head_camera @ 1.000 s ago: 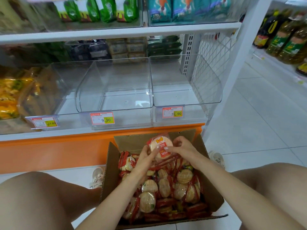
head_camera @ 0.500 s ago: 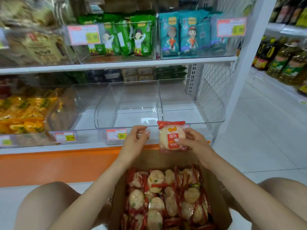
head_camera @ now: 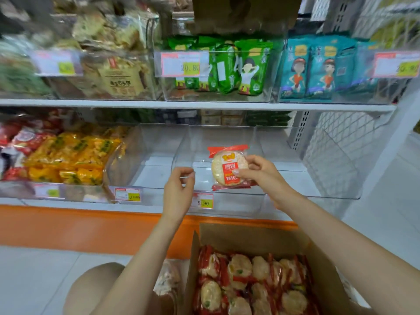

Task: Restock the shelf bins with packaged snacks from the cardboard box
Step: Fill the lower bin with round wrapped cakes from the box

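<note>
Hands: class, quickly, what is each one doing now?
Left hand: fingers curled, holding nothing.
Right hand: holding a snack pack.

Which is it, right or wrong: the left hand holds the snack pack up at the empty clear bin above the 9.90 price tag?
Wrong hand. The head view shows the right hand holding the snack pack; the left hand is beside it, off the pack. The rest stands: empty clear bin, price tag below.

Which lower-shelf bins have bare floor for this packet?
The middle bin, behind the 9.90 tag, is bare; so are its left neighbour and its right neighbour beside the mesh panel. Crowded: the yellow packets far left and the upper shelf bins.
</note>
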Demonstrator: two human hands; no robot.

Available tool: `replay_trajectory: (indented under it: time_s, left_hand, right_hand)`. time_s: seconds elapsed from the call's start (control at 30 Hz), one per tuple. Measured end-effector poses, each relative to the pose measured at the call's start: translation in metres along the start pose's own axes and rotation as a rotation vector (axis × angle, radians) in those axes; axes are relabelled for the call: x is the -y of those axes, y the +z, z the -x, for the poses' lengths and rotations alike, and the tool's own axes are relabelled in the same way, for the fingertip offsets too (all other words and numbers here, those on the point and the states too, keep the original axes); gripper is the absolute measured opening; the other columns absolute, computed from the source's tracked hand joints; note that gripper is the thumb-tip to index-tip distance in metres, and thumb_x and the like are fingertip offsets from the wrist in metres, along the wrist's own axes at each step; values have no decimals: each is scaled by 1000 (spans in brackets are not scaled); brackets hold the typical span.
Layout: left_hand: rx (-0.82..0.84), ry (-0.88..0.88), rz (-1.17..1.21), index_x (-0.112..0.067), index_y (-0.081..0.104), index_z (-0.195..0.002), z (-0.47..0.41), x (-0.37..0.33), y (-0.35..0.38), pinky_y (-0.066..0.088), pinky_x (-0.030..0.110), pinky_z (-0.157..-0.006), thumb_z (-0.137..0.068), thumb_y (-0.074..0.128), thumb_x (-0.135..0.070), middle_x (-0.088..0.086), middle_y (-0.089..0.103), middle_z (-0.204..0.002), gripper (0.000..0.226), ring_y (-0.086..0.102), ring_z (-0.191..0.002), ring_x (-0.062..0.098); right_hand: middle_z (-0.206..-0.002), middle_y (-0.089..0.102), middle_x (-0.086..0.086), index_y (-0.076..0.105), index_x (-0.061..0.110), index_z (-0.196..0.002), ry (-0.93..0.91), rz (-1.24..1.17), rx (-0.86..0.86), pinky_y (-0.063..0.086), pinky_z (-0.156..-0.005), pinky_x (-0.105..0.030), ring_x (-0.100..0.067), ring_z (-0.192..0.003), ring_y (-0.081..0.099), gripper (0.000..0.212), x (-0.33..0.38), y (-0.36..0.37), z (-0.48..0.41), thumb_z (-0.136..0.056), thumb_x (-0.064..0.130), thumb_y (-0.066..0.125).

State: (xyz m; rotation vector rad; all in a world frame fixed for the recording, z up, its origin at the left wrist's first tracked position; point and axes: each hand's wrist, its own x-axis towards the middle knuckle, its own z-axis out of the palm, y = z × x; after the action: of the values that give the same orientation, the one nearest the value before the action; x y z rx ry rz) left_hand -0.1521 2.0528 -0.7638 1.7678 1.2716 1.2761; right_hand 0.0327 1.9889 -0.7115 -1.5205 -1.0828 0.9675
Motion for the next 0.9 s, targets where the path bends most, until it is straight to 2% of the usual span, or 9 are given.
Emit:
replay_trajectory:
  time_s: [0.07, 0.17, 0.23, 0.3, 0.4, 0.5, 0.63, 0.77, 0.9]
  left_hand:
    - [45, 20, 49, -15, 57, -99, 0, -5, 1, 42, 8, -68, -93, 54, -16, -3, 63, -94, 7, 59, -87, 9]
    - [79, 56, 39, -13, 57, -108, 2, -10, 5, 41, 4, -66, -93, 55, -20, -10, 59, -97, 17, 55, -86, -4]
    - [39, 63, -14, -12, 56, -113, -2, -9, 6, 41, 5, -67, -92, 55, -19, -7, 59, -106, 22, 55, -90, 2]
    - [13, 72, -108, -12, 54, -115, -12, -7, 6, 45, 17, -76, -92, 56, -18, -2, 58, -115, 25, 56, -100, 10]
    - [87, 65, -291, -9, 53, -119, -42, -8, 6, 42, 31, -89, -91, 57, -19, 7, 54, -123, 31, 52, -112, 21]
    - [158, 110, -462, -6, 54, -119, -72, -10, 0, 34, 33, -96, -89, 58, -20, 14, 52, -123, 33, 47, -117, 29]
    - [16, 80, -450, -5, 56, -116, -77, 8, -12, 35, 34, -93, -89, 57, -14, 15, 53, -117, 29, 47, -115, 30]
    - [-48, 97, -473, -6, 56, -114, -82, 15, -13, 36, 37, -90, -89, 57, -15, 14, 54, -116, 27, 46, -113, 30]
    - [-23, 159, -531, -8, 58, -111, -91, 17, -17, 34, 31, -89, -89, 57, -16, 10, 54, -117, 23, 44, -113, 27]
  right_hand:
    - [-100, 65, -2, 56, 13, -111, 1, 9, 11, 49, -68, -17, -11, -86, 63, 32, -2, 6, -2, -82, 12, 69]
    - [-99, 65, -1, 57, 13, -112, 13, 1, -6, 46, -67, -17, -11, -87, 63, 33, -3, 11, -6, -82, 14, 70]
    - [-92, 64, 2, 57, 12, -111, 30, -12, -40, 47, -65, -18, -8, -80, 61, 33, 1, 13, -18, -81, 14, 71]
    - [-87, 63, 2, 57, 10, -112, 58, -32, -70, 48, -65, -17, -8, -74, 59, 34, 7, 17, -38, -81, 12, 71]
    - [-92, 62, -2, 59, 10, -110, 137, -11, -81, 43, -54, -15, -6, -67, 55, 32, 9, 26, -76, -80, 11, 72]
    - [-99, 65, -8, 63, 8, -109, 260, -43, -94, 44, -54, -22, -10, -64, 56, 37, -7, 39, -118, -75, 11, 76]
    - [-94, 65, -11, 61, 6, -101, 380, -112, -116, 52, -61, -28, -19, -66, 62, 37, -35, 61, -171, -68, 6, 79]
    - [-103, 69, -17, 61, 0, -109, 432, -153, -93, 55, -83, -46, -30, -89, 68, 49, -68, 84, -224, -64, 3, 80]
    - [-108, 69, -14, 65, 1, -109, 405, -43, -139, 54, -88, -41, -28, -94, 68, 51, -76, 101, -238, -63, 11, 83]
